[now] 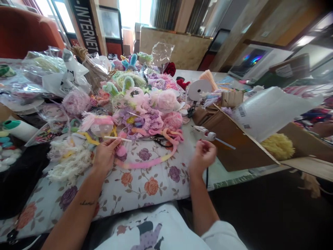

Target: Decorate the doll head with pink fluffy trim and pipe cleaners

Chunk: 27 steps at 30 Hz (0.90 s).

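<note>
My left hand point(105, 156) is closed in a pinch on a thin white stick point(126, 140), held level over the flowered cloth. Fuzzy pink pom-poms point(121, 150) hang or lie just beside its fingers; I cannot tell whether they are attached to the stick. A pink-and-yellow fuzzy strip point(149, 163) curves across the cloth between both hands. My right hand point(204, 154) has its fingers curled together, and whatever they may hold is hidden. Just beyond it lies a white glue gun point(204, 131) with a translucent glue stick point(225, 143) jutting out. Black-handled scissors point(162, 140) rest among the strips.
A heap of pastel yarn point(173, 120) and fuzzy craft pieces covers the table's middle. Cream yarn point(69, 161) lies left of my forearm. Cardboard boxes point(234, 139), a white plastic bag point(273, 111) and a white spool point(199, 90) stand at right.
</note>
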Tool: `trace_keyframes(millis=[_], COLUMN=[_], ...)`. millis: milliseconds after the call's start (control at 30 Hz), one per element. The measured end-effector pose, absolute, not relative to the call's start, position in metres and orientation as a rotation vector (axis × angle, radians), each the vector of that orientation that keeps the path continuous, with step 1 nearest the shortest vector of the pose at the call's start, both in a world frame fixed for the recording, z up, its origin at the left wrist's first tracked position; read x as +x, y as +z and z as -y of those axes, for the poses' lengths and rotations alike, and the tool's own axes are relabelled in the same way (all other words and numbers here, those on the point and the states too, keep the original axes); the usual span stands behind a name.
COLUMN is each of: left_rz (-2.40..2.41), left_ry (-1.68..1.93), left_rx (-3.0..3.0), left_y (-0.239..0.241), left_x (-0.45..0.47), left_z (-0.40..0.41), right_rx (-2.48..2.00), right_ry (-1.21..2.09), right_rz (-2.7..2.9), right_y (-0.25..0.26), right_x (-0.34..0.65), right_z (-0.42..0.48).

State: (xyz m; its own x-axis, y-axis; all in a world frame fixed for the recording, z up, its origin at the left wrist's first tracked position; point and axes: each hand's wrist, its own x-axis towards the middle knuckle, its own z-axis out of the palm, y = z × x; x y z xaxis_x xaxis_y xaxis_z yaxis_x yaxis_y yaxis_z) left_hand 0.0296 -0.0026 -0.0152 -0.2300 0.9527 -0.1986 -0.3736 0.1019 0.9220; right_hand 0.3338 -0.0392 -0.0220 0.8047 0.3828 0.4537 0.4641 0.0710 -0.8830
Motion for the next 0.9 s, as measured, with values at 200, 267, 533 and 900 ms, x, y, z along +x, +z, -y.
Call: trace_keyframes(millis=[200, 267, 533, 900], left_rz=[-1.156, -1.173, -1.199, -1.208], left_ry=[1.470, 1.471, 1.561, 1.670], left_rx=[0.674, 0.718, 0.711, 0.711], left_y=[-0.014, -0.014, -0.020, -0.019], left_x=[0.034, 0.035, 0.035, 0.033], left_z=[0.004, 0.006, 0.006, 0.006], right_rx=[-1.975, -2.023, -2.037, -1.216], right_ry=[0.059, 0.174, 0.137, 1.401], right_rz=[0.798, 0.916, 1.034, 1.186], right_y=[-0.043, -0.038, -0.005, -0.005], right_x=[0.426, 0.435, 0.396, 0.218], right_z=[0.045, 0.036, 0.028, 0.071])
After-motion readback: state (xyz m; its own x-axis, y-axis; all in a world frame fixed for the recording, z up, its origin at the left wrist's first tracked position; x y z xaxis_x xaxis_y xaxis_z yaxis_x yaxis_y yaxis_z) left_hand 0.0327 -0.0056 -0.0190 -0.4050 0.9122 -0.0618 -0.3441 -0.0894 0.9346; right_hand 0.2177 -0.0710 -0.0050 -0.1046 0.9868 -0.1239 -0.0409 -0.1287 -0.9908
